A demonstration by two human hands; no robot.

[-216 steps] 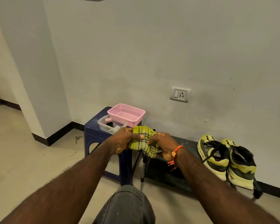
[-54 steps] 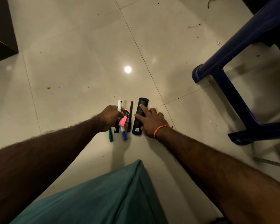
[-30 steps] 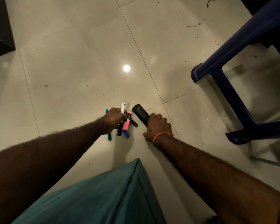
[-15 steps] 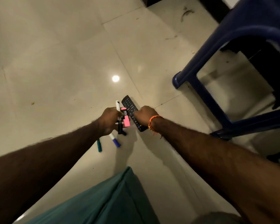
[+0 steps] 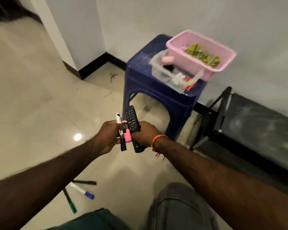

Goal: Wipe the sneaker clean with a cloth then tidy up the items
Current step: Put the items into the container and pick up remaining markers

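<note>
**Both hands lifted from the floor, carrying markers and a remote**

Left hand: its grip is curled round a white-and-black marker and a pink highlighter, both held roughly upright. Right hand, touching the left at its 3 o'clock side: its grip is wrapped round the lower half of a black remote control, keypad facing the camera; an orange thread bracelet circles the wrist.

At 1 o'clock from the hands stands a blue plastic stool. On its top sits a clear tray of small items, blurred, with a pink basket resting partly over it at its 2 o'clock edge. The green-yellow cloth lies inside the basket.

At 7 o'clock from the hands, on the tiled floor, lie three pens: a black pen, a blue-capped marker and a green-capped marker. At 3 o'clock, a low black rack stands against the wall. No sneaker can be made out.
</note>
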